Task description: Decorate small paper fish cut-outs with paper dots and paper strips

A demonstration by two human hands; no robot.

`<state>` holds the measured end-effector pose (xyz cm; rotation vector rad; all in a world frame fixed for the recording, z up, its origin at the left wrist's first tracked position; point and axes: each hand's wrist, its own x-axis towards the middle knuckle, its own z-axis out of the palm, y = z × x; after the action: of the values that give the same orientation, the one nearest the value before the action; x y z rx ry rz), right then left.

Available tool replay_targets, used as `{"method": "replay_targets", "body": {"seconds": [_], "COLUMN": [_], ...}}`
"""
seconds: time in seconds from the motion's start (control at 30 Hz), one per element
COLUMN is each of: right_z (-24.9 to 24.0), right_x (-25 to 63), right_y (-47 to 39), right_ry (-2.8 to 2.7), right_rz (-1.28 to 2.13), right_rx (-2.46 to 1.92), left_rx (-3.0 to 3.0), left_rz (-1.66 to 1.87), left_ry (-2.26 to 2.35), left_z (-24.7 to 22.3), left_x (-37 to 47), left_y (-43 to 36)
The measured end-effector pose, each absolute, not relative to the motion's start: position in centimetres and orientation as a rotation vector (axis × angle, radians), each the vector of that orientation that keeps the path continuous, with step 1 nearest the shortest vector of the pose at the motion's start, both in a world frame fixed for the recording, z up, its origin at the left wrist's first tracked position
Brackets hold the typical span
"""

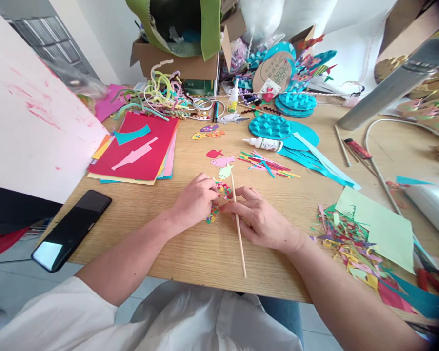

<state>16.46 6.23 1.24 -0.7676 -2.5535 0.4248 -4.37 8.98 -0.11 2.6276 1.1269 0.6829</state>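
Observation:
My right hand (261,217) holds a thin wooden stick (240,243) between its fingers, the stick lying nearly lengthwise with its far end by the pale green paper fish (226,171). My left hand (199,197) is closed, its fingertips pinched close to those of the right; anything between them is too small to make out. Under and around the fingertips lies a small pile of colourful paper bits (222,189). Just beyond are a pink paper fish (223,161) and a red paper fish (214,153).
Coloured paper sheets (139,146) and a phone (73,229) lie at left. Beyond the hands are thin paper strips (267,163), a glue bottle (265,144) and blue discs (270,126). Paper scraps (351,243) and a green sheet (378,226) sit right, near scissors (433,280).

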Motion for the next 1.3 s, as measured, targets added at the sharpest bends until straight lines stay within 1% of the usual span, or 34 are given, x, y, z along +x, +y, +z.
{"method": "replay_targets", "body": {"seconds": [0.13,0.5,0.73,0.9,1.13,1.3], "right_z": [1.02,0.76,0.67,0.7,0.84,0.67], "right_x": [16.29,16.91,16.82,16.96,16.78,16.97], "right_y": [6.16,6.52,6.59,6.6,6.51,6.6], "right_ry": [-2.589,-2.459,-2.499,-2.472,-2.512,-2.472], "right_rz": [0.38,0.365,0.361,0.323,0.375,0.329], "right_rx": [-0.737,-0.823,-0.831,-0.879,-0.81,-0.857], "left_rx": [2.604,2.581,2.643,2.64,2.621,2.566], "left_rz": [0.736,0.66,0.593,0.618,0.62,0.634], "left_ry": [1.165,1.169,1.109,1.109,1.087,1.079], "left_z": [0.01,0.31,-0.15,-0.24,-0.16,-0.17], "left_x": [-4.31,-4.25,-4.34,-4.37,-4.39,-4.46], "left_y": [9.01,8.86,8.92,8.9,8.89,8.91]}}
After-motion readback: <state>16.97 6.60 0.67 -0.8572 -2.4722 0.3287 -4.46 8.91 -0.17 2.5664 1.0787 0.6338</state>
